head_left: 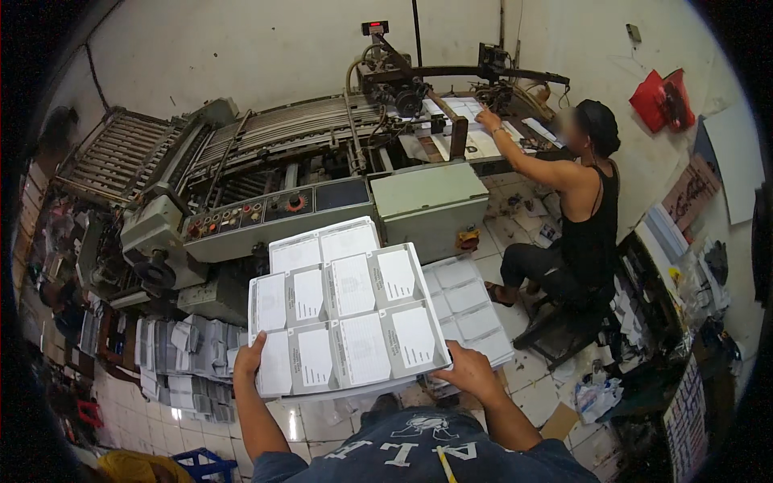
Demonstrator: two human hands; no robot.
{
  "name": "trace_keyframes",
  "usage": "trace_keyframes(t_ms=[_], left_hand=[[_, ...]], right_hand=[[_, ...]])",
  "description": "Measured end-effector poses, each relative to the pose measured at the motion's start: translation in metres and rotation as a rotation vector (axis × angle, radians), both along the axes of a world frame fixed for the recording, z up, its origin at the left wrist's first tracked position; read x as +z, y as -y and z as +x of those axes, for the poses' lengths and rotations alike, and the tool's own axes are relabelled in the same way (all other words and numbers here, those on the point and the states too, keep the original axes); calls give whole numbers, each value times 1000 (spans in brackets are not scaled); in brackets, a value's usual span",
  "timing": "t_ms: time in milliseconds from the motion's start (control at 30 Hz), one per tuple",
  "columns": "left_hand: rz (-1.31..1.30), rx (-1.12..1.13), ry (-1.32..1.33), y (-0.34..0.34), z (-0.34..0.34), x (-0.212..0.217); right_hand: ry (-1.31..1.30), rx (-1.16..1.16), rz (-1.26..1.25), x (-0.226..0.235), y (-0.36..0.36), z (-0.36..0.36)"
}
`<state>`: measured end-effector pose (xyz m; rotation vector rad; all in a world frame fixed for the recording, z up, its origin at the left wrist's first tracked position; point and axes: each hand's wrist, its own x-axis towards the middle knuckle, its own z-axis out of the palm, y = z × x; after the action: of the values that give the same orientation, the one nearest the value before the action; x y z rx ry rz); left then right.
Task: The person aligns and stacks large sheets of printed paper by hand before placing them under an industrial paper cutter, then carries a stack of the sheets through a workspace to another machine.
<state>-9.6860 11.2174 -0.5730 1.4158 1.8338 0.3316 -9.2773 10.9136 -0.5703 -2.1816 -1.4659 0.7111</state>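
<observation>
A stack of large printed sheets (346,322) spans the space before my body, each sheet laid out in grey-and-white panels. My left hand (248,361) grips its left edge, thumb on top. At the near right corner my right hand (469,372) holds the same stack, thumb along the edge and fingers partly hidden beneath. Just beyond it, a second batch of similar sheets (324,239) shows past the far edge. Lower down on the right lies another pile of panelled sheets (471,310), partly covered by the held stack.
A long paper-processing machine (427,189) with rollers and a control panel (278,208) stands ahead. At its right end a seated co-worker (584,201) reaches onto sheets. Folded paper bundles (189,354) sit at left on the tiled floor (145,419); a plastic bag (597,396) lies right.
</observation>
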Motion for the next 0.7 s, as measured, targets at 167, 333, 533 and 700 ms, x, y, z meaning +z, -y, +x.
trace_keyframes(t_ms=[167,333,533,700], left_hand=[[31,-11,-34,8,8,12],[50,-22,-103,8,7,14],[56,-16,-36,10,14,16],[18,18,-51,7,5,13]], right_hand=[[0,-8,-17,2,0,0],[-121,-46,-38,-3,-2,-1],[-629,-109,123,-61,-1,10],[-983,-427,121,-49,-40,-2]])
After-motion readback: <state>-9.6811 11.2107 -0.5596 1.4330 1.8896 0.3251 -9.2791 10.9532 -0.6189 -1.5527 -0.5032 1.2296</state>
